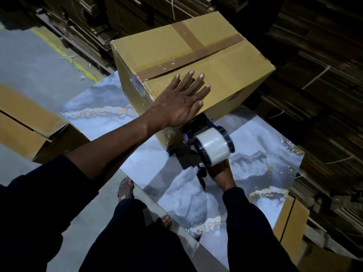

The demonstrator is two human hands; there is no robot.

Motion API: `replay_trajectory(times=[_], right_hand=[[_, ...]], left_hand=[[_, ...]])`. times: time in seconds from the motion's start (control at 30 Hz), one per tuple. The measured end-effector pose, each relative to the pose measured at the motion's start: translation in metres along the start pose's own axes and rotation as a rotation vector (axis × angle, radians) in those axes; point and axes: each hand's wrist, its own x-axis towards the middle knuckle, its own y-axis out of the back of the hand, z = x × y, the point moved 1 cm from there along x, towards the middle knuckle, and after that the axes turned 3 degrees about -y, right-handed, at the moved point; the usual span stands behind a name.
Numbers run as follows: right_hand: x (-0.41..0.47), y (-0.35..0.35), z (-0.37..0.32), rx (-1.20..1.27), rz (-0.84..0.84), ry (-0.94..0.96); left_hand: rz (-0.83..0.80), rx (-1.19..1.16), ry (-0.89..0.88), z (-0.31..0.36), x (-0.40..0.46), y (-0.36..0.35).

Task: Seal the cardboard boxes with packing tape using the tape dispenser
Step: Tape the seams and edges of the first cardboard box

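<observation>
Brown rectangular cardboard box (196, 61) sits on the marble-patterned blue-grey tabletop (255, 173), top seam already crossed by two brown tape strips. Left hand (176, 103) lies flat on the near top edge, fingers straight and spread, palm down; likely bracing the box so it doesn't slide under the dispenser's push. Right hand (220, 173) is wrapped round the handle of the black tape dispenser with its clear-white tape roll (212, 148), fingers curled on the grip, mostly hidden under the roll. Dispenser head is against the box's near side face, low down, just below the left hand; probably starting or ending a strip there. Whether tape is stuck on yet, can't tell. Stacked flat cardboard (324, 95) surrounds the table.
</observation>
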Motion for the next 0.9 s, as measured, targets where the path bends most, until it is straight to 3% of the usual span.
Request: replay_trajectory(times=[0.07, 0.2, 0.33, 0.43, 0.57, 0.7, 0.9], right_hand=[[0.0, -0.003, 0.012, 0.092, -0.107, -0.079], [-0.005, -0.004, 0.017, 0.156, -0.127, -0.184], [-0.005, 0.001, 0.009, 0.194, -0.056, -0.144], [0.0, 0.003, 0.013, 0.19, 0.013, -0.206], [0.01, 0.013, 0.021, 0.367, 0.146, -0.355], [0.025, 0.026, 0.014, 0.392, 0.275, -0.362], [0.009, 0.043, 0.014, 0.501, 0.203, -0.351]], left_hand=[[-0.002, -0.002, -0.002, 0.0, 0.0, 0.0], [-0.005, -0.016, -0.011, -0.001, 0.0, 0.001], [-0.022, -0.02, -0.014, 0.0, -0.001, 0.004], [-0.022, -0.017, -0.012, 0.0, -0.002, 0.004], [0.006, 0.01, -0.027, 0.0, -0.002, 0.0], [-0.007, 0.006, -0.027, -0.002, 0.0, -0.002], [0.055, -0.105, -0.018, -0.005, -0.002, 0.002]])
